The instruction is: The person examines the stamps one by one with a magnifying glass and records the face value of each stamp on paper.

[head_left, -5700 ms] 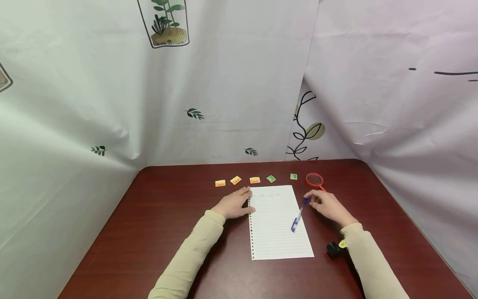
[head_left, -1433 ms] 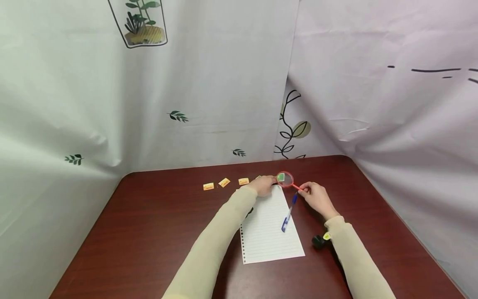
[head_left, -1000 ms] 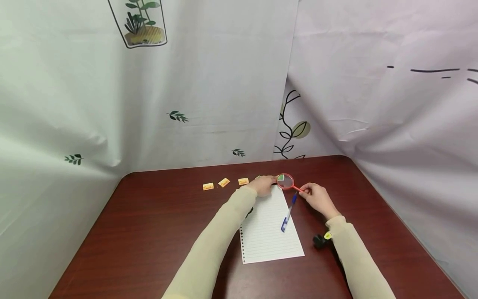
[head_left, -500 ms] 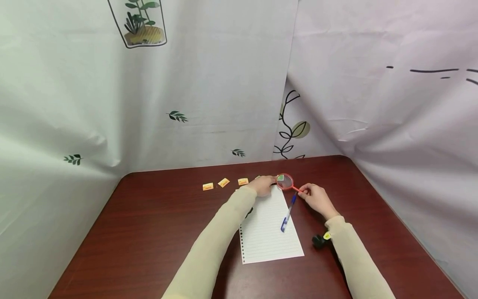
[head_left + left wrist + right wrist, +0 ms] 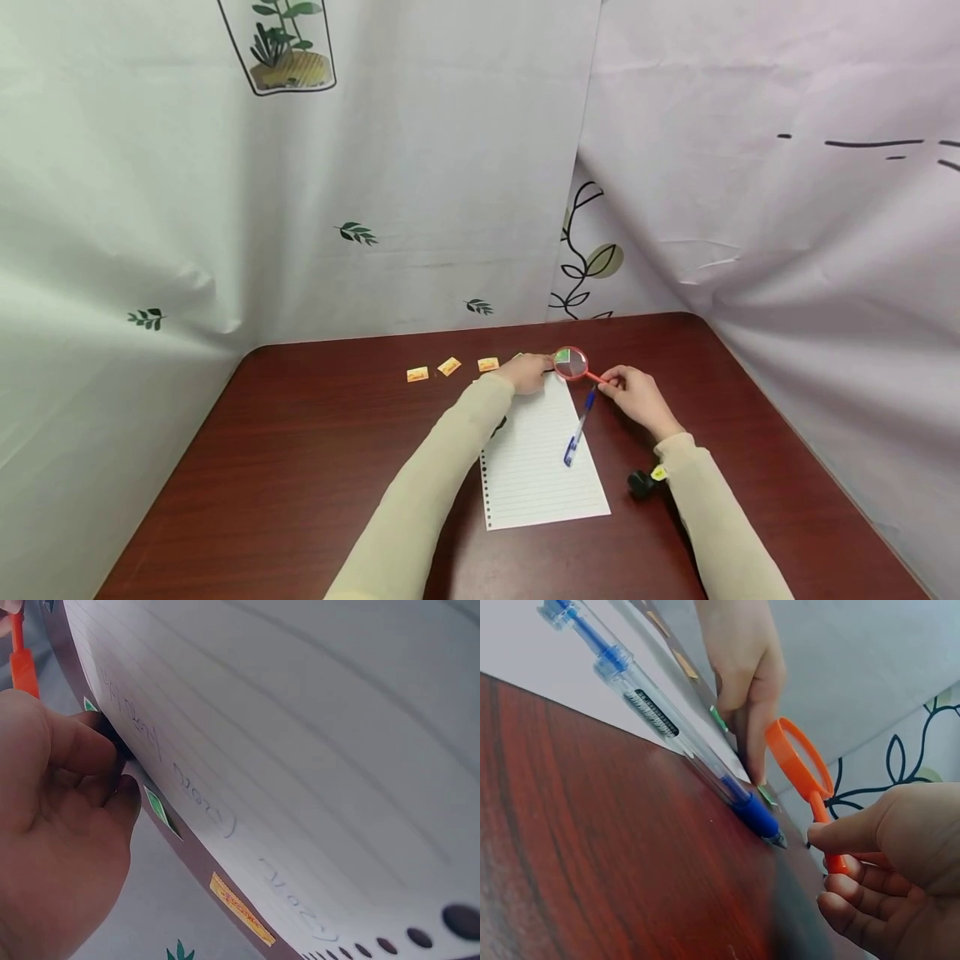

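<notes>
My right hand (image 5: 637, 398) pinches the handle of a red-orange magnifying glass (image 5: 574, 367) between thumb and fingers. Its round lens is raised and tilted over a green stamp (image 5: 767, 796) at the top right corner of the lined paper (image 5: 547, 467). My left hand (image 5: 527, 372) reaches across the paper's top, its index finger stretched down to touch that stamp or the table beside it. The left hand's other fingers are bent, and their tips are partly hidden. A second green stamp (image 5: 161, 812) lies just beside the left hand. Handwriting (image 5: 202, 799) runs along the paper's top lines.
A blue pen (image 5: 579, 429) lies on the paper's right side, its tip past the edge near my right hand. Several orange stamps (image 5: 449, 366) lie in a row at the back left. A black wrist camera (image 5: 641, 484) sits beneath the right sleeve. Printed curtains hang behind the table (image 5: 315, 467).
Since the earliest frame, my right hand has picked up the magnifying glass and brought it left. My left hand has moved from the paper's left edge to the green stamp. Lately both barely move.
</notes>
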`<control>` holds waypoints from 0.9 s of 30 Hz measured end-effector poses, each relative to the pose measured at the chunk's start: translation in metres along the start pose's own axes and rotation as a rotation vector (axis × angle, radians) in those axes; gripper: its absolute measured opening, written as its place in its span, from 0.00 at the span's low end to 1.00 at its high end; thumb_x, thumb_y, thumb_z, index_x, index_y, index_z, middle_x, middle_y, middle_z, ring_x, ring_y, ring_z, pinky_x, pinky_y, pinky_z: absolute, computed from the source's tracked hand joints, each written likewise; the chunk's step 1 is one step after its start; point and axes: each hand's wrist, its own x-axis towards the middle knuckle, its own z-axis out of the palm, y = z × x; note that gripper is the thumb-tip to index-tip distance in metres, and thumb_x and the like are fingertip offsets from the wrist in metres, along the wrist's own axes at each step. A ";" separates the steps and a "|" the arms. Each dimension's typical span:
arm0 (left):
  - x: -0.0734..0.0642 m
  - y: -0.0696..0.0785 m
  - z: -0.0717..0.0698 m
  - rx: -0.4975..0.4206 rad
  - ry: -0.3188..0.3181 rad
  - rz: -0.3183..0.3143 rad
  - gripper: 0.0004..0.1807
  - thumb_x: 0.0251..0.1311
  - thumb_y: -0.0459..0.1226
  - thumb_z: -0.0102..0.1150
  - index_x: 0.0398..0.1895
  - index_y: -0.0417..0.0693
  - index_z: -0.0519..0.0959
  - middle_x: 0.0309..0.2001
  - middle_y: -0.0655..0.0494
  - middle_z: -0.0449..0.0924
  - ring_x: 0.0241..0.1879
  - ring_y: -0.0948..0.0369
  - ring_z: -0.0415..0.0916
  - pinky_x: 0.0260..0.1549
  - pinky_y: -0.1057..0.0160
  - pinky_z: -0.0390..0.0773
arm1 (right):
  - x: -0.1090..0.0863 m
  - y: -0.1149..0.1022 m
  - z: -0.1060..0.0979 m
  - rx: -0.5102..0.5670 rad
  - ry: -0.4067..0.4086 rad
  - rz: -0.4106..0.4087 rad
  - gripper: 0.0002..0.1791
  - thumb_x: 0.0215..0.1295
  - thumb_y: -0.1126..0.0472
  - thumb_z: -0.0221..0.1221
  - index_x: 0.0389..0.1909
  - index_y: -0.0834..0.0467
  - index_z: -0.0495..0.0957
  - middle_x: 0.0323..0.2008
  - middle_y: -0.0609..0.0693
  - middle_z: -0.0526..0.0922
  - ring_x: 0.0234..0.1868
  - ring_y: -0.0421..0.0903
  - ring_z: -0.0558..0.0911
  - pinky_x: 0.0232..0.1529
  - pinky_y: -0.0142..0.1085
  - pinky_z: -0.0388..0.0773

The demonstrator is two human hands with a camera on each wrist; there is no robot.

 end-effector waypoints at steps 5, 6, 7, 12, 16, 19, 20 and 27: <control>-0.001 0.000 0.000 0.008 -0.008 -0.012 0.29 0.70 0.29 0.46 0.74 0.50 0.69 0.74 0.59 0.65 0.72 0.58 0.63 0.70 0.64 0.60 | 0.000 -0.001 -0.002 0.011 0.003 0.000 0.07 0.67 0.65 0.65 0.41 0.66 0.82 0.29 0.52 0.78 0.30 0.46 0.73 0.32 0.36 0.69; -0.001 0.001 0.000 0.001 -0.014 -0.018 0.29 0.71 0.29 0.46 0.74 0.51 0.68 0.74 0.59 0.64 0.72 0.59 0.63 0.70 0.64 0.60 | -0.001 -0.001 -0.002 0.012 0.004 0.002 0.07 0.67 0.65 0.65 0.41 0.65 0.82 0.29 0.52 0.78 0.30 0.46 0.73 0.32 0.36 0.69; -0.001 0.001 0.000 -0.003 -0.020 -0.024 0.29 0.71 0.30 0.46 0.75 0.52 0.67 0.74 0.60 0.64 0.72 0.59 0.62 0.70 0.64 0.60 | -0.001 -0.002 -0.003 0.012 0.005 0.004 0.07 0.67 0.65 0.65 0.42 0.65 0.82 0.29 0.52 0.78 0.30 0.46 0.73 0.31 0.36 0.69; -0.002 0.001 0.000 -0.021 -0.049 -0.040 0.29 0.74 0.32 0.45 0.77 0.55 0.64 0.76 0.61 0.59 0.74 0.60 0.58 0.71 0.63 0.58 | -0.002 -0.002 -0.006 0.019 0.018 0.005 0.08 0.68 0.64 0.64 0.42 0.66 0.82 0.30 0.52 0.78 0.29 0.46 0.72 0.29 0.35 0.68; -0.006 -0.002 0.002 -0.046 -0.064 -0.054 0.29 0.76 0.34 0.45 0.78 0.56 0.61 0.78 0.61 0.56 0.75 0.61 0.55 0.71 0.62 0.57 | -0.001 -0.001 -0.008 0.034 0.018 0.002 0.09 0.68 0.64 0.64 0.43 0.66 0.82 0.30 0.52 0.78 0.29 0.46 0.72 0.29 0.35 0.69; -0.010 -0.005 0.002 -0.038 -0.057 -0.044 0.30 0.75 0.34 0.45 0.79 0.56 0.60 0.78 0.61 0.55 0.76 0.61 0.55 0.72 0.62 0.57 | -0.002 0.002 -0.012 0.030 0.028 0.001 0.09 0.68 0.63 0.64 0.42 0.66 0.82 0.30 0.52 0.79 0.30 0.46 0.73 0.29 0.34 0.69; -0.011 -0.007 0.001 -0.025 -0.047 -0.032 0.31 0.74 0.33 0.45 0.79 0.55 0.60 0.78 0.61 0.55 0.76 0.61 0.54 0.72 0.62 0.57 | -0.002 0.003 -0.014 0.027 0.037 0.000 0.09 0.68 0.63 0.65 0.42 0.65 0.82 0.30 0.52 0.79 0.30 0.46 0.73 0.29 0.34 0.69; -0.025 -0.018 -0.008 0.048 -0.001 0.001 0.30 0.73 0.32 0.44 0.78 0.52 0.61 0.78 0.59 0.56 0.76 0.61 0.53 0.72 0.61 0.58 | -0.004 0.011 -0.027 -0.003 0.085 -0.008 0.09 0.68 0.62 0.64 0.42 0.65 0.82 0.30 0.53 0.79 0.29 0.45 0.73 0.29 0.33 0.68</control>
